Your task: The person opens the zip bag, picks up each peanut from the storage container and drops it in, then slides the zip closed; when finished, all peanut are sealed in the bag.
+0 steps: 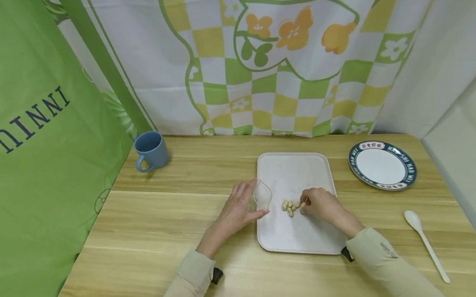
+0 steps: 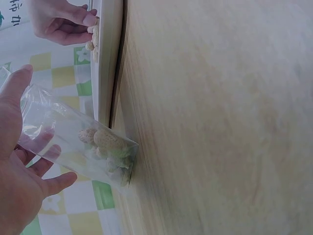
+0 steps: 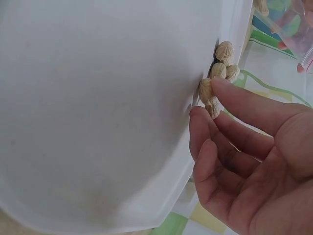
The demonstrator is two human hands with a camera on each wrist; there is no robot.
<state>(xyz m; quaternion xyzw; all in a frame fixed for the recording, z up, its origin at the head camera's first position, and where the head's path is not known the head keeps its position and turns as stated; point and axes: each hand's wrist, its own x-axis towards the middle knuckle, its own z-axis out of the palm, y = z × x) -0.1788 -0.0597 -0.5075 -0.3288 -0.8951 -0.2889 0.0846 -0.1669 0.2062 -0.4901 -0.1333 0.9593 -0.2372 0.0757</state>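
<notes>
My left hand [image 1: 234, 209] holds a clear plastic bag [image 1: 263, 195] by its opening, thumb on one side and fingers on the other. Several peanuts lie at the bottom of the bag, as the left wrist view shows, and the bag [image 2: 63, 120] hangs just beside the tray's left edge. On the white tray [image 1: 294, 171] is a small cluster of unshelled peanuts [image 1: 289, 206]. At the right side of that cluster my right hand [image 1: 323, 206] pinches one peanut [image 3: 205, 91] between thumb and fingertips.
A blue mug [image 1: 151, 150] stands at the table's back left. To the right of the tray are a dark-rimmed plate [image 1: 382, 165] and a white spoon [image 1: 426, 244]. Patterned curtain [image 1: 275, 109] hangs along the back edge of the wooden table [image 1: 151, 238].
</notes>
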